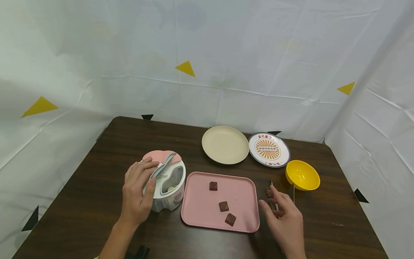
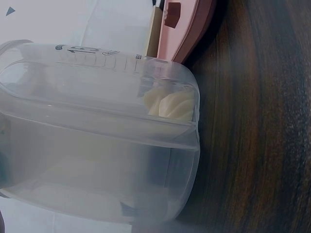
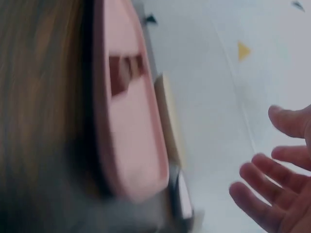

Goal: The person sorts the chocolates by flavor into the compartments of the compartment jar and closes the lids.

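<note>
My left hand (image 1: 137, 189) rests at the left side of a clear storage container (image 1: 166, 205) with a white and pink lid, its fingers reaching over the top. A grey-blue spoon-like piece (image 1: 164, 165) lies across the lid beside the fingers. Pale, ridged pieces (image 2: 172, 104) sit at the bottom of one compartment, in the left wrist view. My right hand (image 1: 286, 219) hovers right of the pink tray (image 1: 200, 219), fingers apart and holding nothing in the right wrist view. Partly behind that hand is a dark metal utensil (image 1: 271, 185), its kind unclear.
Chocolate squares (image 1: 224, 206) lie on the pink tray. Behind it are a beige plate (image 1: 225, 145) and a white patterned plate (image 1: 269, 150). A yellow bowl (image 1: 302, 175) stands at the right, with a thin metal edge (image 1: 293, 194) in front. White sheeting hangs behind the dark table (image 1: 93, 187).
</note>
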Demonstrator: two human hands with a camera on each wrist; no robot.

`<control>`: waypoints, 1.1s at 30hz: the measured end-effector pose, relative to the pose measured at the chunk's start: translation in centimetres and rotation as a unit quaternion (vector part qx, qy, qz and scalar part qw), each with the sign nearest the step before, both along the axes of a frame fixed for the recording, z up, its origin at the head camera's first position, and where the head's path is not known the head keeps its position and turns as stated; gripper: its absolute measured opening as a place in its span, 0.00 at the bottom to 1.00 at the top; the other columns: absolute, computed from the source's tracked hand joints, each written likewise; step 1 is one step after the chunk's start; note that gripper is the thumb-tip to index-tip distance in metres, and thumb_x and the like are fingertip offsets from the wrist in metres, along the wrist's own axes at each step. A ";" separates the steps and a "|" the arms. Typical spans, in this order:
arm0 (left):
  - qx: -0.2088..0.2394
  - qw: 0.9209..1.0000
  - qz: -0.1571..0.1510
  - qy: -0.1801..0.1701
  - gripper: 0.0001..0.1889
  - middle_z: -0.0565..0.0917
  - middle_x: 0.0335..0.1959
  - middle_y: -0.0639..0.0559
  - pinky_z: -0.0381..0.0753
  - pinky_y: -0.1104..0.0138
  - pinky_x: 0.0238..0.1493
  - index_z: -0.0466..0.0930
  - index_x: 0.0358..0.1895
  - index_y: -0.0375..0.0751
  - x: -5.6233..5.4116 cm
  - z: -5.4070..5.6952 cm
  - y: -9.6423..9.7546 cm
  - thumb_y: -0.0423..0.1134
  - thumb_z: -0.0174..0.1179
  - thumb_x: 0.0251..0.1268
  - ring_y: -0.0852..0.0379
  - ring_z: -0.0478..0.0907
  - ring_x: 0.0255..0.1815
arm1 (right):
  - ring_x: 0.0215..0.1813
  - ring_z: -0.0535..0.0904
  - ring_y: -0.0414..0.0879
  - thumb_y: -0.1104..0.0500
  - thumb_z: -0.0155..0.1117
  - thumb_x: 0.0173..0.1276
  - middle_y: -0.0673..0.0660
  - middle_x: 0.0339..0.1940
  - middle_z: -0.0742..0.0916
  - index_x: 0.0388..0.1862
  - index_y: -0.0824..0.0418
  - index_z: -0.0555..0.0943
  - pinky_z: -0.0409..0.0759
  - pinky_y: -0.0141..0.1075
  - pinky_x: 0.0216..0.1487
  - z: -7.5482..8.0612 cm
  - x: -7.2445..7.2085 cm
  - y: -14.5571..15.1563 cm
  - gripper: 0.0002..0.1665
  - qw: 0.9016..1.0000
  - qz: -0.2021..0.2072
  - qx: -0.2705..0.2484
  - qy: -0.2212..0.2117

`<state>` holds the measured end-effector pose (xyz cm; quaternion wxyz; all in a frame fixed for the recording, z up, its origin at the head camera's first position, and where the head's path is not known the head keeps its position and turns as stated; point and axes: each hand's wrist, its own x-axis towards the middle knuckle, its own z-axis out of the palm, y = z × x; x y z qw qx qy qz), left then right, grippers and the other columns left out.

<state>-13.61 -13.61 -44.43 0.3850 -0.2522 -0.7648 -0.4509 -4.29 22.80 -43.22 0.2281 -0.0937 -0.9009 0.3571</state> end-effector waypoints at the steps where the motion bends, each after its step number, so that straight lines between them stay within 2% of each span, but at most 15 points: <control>1: 0.000 1.000 0.000 0.000 0.16 0.83 0.49 0.42 0.53 0.42 0.68 0.85 0.45 0.36 0.0 0.0 0.0 0.41 0.50 0.68 0.39 0.74 0.61 | 0.44 0.84 0.49 0.62 0.76 0.57 0.54 0.48 0.85 0.62 0.61 0.79 0.85 0.40 0.34 0.1 -0.4 -0.6 0.32 1.000 0.028 -0.010 0.007; 6: 0.000 1.000 0.001 0.000 0.16 0.83 0.49 0.42 0.54 0.42 0.67 0.85 0.44 0.36 0.0 0.0 0.0 0.41 0.50 0.68 0.39 0.74 0.61 | 0.47 0.84 0.47 0.60 0.74 0.60 0.52 0.53 0.85 0.64 0.55 0.78 0.84 0.39 0.37 0.7 -2.3 -3.5 0.32 0.987 0.151 -0.044 0.029; 10: 0.000 1.000 0.001 -0.003 0.15 0.84 0.49 0.42 0.53 0.42 0.68 0.85 0.44 0.37 0.0 0.0 0.0 0.41 0.50 0.67 0.40 0.74 0.61 | 0.50 0.83 0.46 0.60 0.72 0.63 0.50 0.55 0.84 0.66 0.51 0.77 0.84 0.38 0.39 1.3 -3.7 -5.6 0.31 0.970 0.228 -0.068 0.041; 13: 0.001 1.000 0.002 -0.002 0.16 0.84 0.49 0.42 0.54 0.42 0.67 0.85 0.44 0.36 0.0 0.0 0.0 0.41 0.50 0.67 0.40 0.74 0.60 | 0.52 0.83 0.47 0.61 0.70 0.64 0.49 0.57 0.83 0.66 0.53 0.76 0.84 0.38 0.40 1.6 -4.8 -7.2 0.31 0.957 0.273 -0.085 0.053; 17: 0.002 1.000 0.003 -0.001 0.16 0.83 0.49 0.42 0.54 0.42 0.67 0.85 0.44 0.36 0.0 0.0 0.0 0.41 0.50 0.67 0.40 0.74 0.61 | 0.55 0.82 0.49 0.62 0.69 0.65 0.51 0.60 0.82 0.68 0.56 0.75 0.84 0.40 0.43 2.0 -6.5 -9.3 0.31 0.938 0.324 -0.111 0.055; 20: 0.001 1.000 0.004 -0.002 0.16 0.83 0.49 0.42 0.54 0.43 0.68 0.85 0.44 0.36 0.0 0.0 0.0 0.41 0.50 0.67 0.40 0.74 0.61 | 0.58 0.80 0.46 0.63 0.67 0.66 0.50 0.62 0.80 0.69 0.55 0.73 0.83 0.42 0.44 2.3 -7.5 -10.7 0.32 0.925 0.356 -0.120 0.050; 24: 0.000 1.000 0.004 -0.002 0.16 0.83 0.50 0.42 0.54 0.43 0.68 0.85 0.44 0.37 0.0 0.0 0.0 0.41 0.50 0.68 0.40 0.74 0.61 | 0.59 0.79 0.43 0.64 0.65 0.67 0.49 0.63 0.80 0.69 0.55 0.73 0.83 0.42 0.46 2.6 -8.8 -12.3 0.31 0.910 0.393 -0.110 0.066; 28: 0.002 1.000 0.004 0.002 0.16 0.83 0.49 0.42 0.54 0.42 0.67 0.85 0.44 0.36 0.0 0.0 0.0 0.41 0.50 0.68 0.40 0.74 0.61 | 0.58 0.79 0.46 0.65 0.64 0.68 0.52 0.64 0.78 0.70 0.59 0.72 0.82 0.39 0.47 2.8 -9.9 -13.4 0.31 0.895 0.428 -0.092 0.088; 33: 0.003 1.000 0.005 0.002 0.16 0.84 0.49 0.42 0.54 0.42 0.67 0.85 0.43 0.37 0.0 -0.1 0.0 0.41 0.50 0.68 0.40 0.75 0.61 | 0.58 0.79 0.50 0.66 0.64 0.67 0.53 0.67 0.75 0.72 0.60 0.69 0.82 0.35 0.46 2.8 -10.9 -14.3 0.34 0.885 0.452 -0.060 0.097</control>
